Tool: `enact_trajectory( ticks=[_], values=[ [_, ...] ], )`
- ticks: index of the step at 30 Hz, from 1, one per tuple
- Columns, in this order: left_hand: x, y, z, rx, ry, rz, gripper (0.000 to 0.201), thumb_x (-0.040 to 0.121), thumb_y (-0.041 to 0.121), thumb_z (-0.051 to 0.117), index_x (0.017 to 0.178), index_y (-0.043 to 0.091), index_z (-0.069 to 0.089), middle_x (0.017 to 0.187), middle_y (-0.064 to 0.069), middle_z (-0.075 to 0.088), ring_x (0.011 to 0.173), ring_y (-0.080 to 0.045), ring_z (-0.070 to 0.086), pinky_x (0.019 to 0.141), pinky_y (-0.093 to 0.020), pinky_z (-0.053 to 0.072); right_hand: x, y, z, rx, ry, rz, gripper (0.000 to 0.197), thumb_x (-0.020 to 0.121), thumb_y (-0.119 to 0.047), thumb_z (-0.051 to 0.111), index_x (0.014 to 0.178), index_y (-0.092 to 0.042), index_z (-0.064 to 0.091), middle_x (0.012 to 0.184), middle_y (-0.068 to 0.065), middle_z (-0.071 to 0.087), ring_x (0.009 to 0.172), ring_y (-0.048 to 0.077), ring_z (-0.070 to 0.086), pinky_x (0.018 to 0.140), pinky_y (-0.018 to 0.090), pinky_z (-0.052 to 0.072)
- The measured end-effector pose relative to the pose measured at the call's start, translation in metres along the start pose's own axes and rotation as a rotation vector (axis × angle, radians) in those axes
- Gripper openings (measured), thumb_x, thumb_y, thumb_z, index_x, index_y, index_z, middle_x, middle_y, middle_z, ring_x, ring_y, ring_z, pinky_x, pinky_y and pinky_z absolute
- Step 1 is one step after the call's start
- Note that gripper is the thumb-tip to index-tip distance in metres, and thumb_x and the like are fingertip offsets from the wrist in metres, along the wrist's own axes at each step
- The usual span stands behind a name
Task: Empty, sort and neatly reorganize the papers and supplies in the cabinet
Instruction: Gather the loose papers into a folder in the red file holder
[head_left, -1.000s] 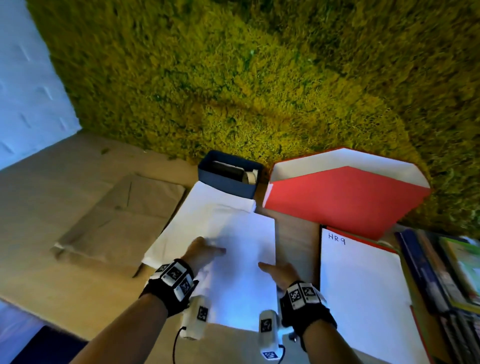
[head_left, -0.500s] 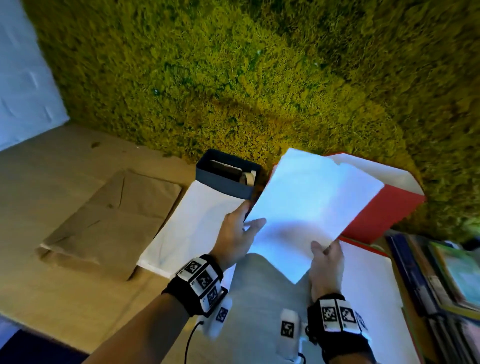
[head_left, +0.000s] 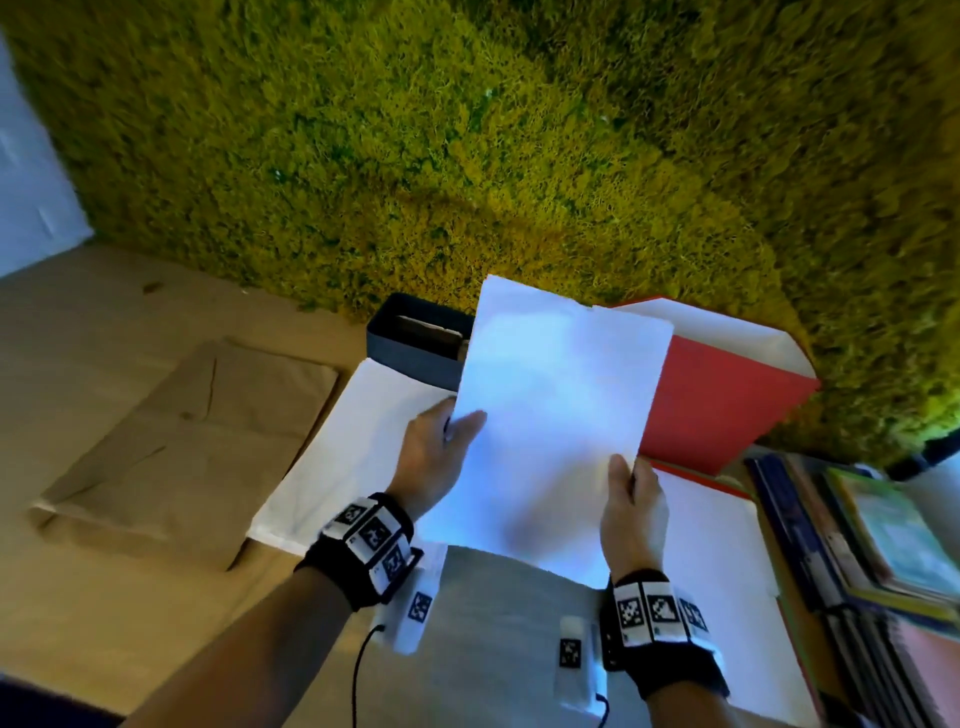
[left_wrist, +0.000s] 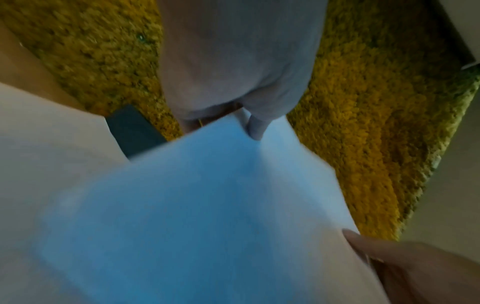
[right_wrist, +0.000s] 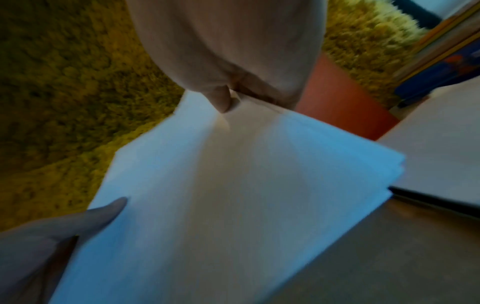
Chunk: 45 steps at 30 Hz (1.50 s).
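Observation:
A thin stack of white sheets (head_left: 550, 426) is held up off the table between both hands. My left hand (head_left: 441, 441) pinches its left edge, thumb on top. On the sheets' right edge my right hand (head_left: 631, 493) pinches with the thumb over the front. The left wrist view has the same sheets (left_wrist: 207, 216) under my left hand (left_wrist: 249, 121); the right wrist view shows them (right_wrist: 221, 195) pinched by my right hand (right_wrist: 228, 98). More white paper (head_left: 353, 452) lies flat on the table below left.
A dark blue box (head_left: 410, 343) stands at the moss wall (head_left: 467, 156). A red folder (head_left: 722, 410) leans behind the sheets. A white pad (head_left: 727, 571) lies right, books (head_left: 857, 545) beyond it. A brown paper bag (head_left: 182, 441) lies left on the wooden table (head_left: 104, 623).
The sheets lay flat under both hands a second ago. Both hands took hold of them and lifted them up and to the right, then turned them more upright.

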<state>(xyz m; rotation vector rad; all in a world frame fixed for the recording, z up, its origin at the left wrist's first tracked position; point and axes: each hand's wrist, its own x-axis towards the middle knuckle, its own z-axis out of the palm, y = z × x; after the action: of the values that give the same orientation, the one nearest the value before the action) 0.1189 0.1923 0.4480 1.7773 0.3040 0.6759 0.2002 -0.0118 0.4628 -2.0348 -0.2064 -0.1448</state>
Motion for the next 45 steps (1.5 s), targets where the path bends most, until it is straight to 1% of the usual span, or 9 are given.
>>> enact_trajectory(
  ticks=[5, 8, 10, 13, 18, 23, 28, 40, 45],
  values=[
    [0.032, -0.027, -0.071, 0.294, 0.076, -0.252, 0.042, 0.087, 0.028, 0.065, 0.062, 0.012, 0.035, 0.054, -0.002, 0.027, 0.052, -0.024, 0.029, 0.053, -0.033, 0.019, -0.005, -0.010, 0.070, -0.224, -0.317, 0.025, 0.023, 0.099, -0.024, 0.046, 0.093, -0.004, 0.054, 0.097, 0.026, 0.060, 0.094, 0.035, 0.059, 0.081, 0.038, 0.041],
    [0.034, -0.059, -0.111, 0.497, 0.023, -0.480, 0.027, 0.087, 0.034, 0.067, 0.094, 0.009, 0.063, 0.092, -0.015, 0.065, 0.086, -0.033, 0.061, 0.069, -0.035, 0.045, -0.020, -0.008, 0.114, -0.288, -0.509, 0.095, 0.029, 0.098, -0.027, 0.047, 0.086, -0.003, 0.059, 0.098, 0.026, 0.064, 0.101, 0.037, 0.061, 0.078, 0.035, 0.041],
    [0.030, -0.078, -0.125, 0.622, -0.077, -0.583, 0.059, 0.088, 0.044, 0.067, 0.133, 0.010, 0.052, 0.133, -0.014, 0.055, 0.120, -0.034, 0.053, 0.094, -0.038, 0.046, -0.029, -0.009, 0.131, -0.426, -0.599, 0.167, 0.043, 0.097, -0.036, 0.047, 0.105, 0.003, 0.064, 0.115, 0.027, 0.063, 0.112, 0.036, 0.058, 0.089, 0.036, 0.042],
    [0.023, -0.091, -0.131, 0.681, -0.127, -0.680, 0.079, 0.085, 0.050, 0.069, 0.140, 0.003, 0.038, 0.142, -0.019, 0.042, 0.127, -0.035, 0.044, 0.097, -0.036, 0.040, -0.037, -0.006, 0.144, -0.451, -0.654, 0.321, 0.059, 0.093, -0.042, 0.053, 0.129, 0.005, 0.050, 0.133, 0.023, 0.052, 0.126, 0.033, 0.048, 0.100, 0.033, 0.037],
    [0.020, -0.103, -0.128, 0.683, -0.092, -0.682, 0.078, 0.081, 0.048, 0.073, 0.135, 0.002, 0.042, 0.137, -0.020, 0.045, 0.124, -0.036, 0.045, 0.100, -0.038, 0.041, -0.027, -0.001, 0.159, -0.070, -0.581, 0.560, 0.026, 0.081, -0.036, 0.071, 0.080, -0.011, 0.061, 0.100, 0.016, 0.067, 0.091, 0.032, 0.064, 0.081, 0.044, 0.054],
    [0.021, -0.096, -0.123, 0.698, -0.084, -0.716, 0.080, 0.077, 0.052, 0.072, 0.138, 0.009, 0.044, 0.132, -0.018, 0.048, 0.122, -0.035, 0.048, 0.099, -0.035, 0.042, -0.015, 0.007, 0.168, 0.027, -0.583, 0.685, 0.043, 0.074, -0.030, 0.079, 0.105, -0.003, 0.066, 0.097, 0.014, 0.066, 0.082, 0.027, 0.061, 0.062, 0.028, 0.046],
    [0.011, -0.089, -0.095, 0.654, -0.196, -0.677, 0.080, 0.071, 0.051, 0.073, 0.137, 0.012, 0.048, 0.136, -0.011, 0.047, 0.122, -0.030, 0.048, 0.095, -0.032, 0.045, -0.015, 0.020, 0.150, -0.361, -0.411, 0.637, 0.091, 0.073, -0.035, 0.077, 0.136, 0.008, 0.028, 0.135, 0.019, 0.044, 0.129, 0.033, 0.042, 0.102, 0.039, 0.037],
    [-0.002, -0.054, 0.005, 0.772, -0.282, -0.715, 0.079, 0.088, 0.058, 0.057, 0.137, -0.001, 0.039, 0.140, -0.018, 0.031, 0.132, -0.038, 0.026, 0.106, -0.046, 0.032, 0.002, 0.063, 0.073, -0.262, -0.453, 0.524, 0.092, 0.068, -0.073, 0.059, 0.140, -0.017, 0.044, 0.143, 0.011, 0.045, 0.135, 0.029, 0.036, 0.104, 0.032, 0.029],
    [0.010, -0.015, 0.049, 0.828, -0.174, -0.503, 0.080, 0.087, 0.055, 0.059, 0.139, 0.000, 0.032, 0.137, -0.017, 0.033, 0.129, -0.036, 0.033, 0.100, -0.047, 0.037, 0.019, 0.066, 0.027, -0.336, -0.315, 0.480, 0.063, 0.087, -0.049, 0.061, 0.135, -0.011, 0.048, 0.135, 0.018, 0.051, 0.124, 0.033, 0.047, 0.100, 0.033, 0.037]
  ],
)
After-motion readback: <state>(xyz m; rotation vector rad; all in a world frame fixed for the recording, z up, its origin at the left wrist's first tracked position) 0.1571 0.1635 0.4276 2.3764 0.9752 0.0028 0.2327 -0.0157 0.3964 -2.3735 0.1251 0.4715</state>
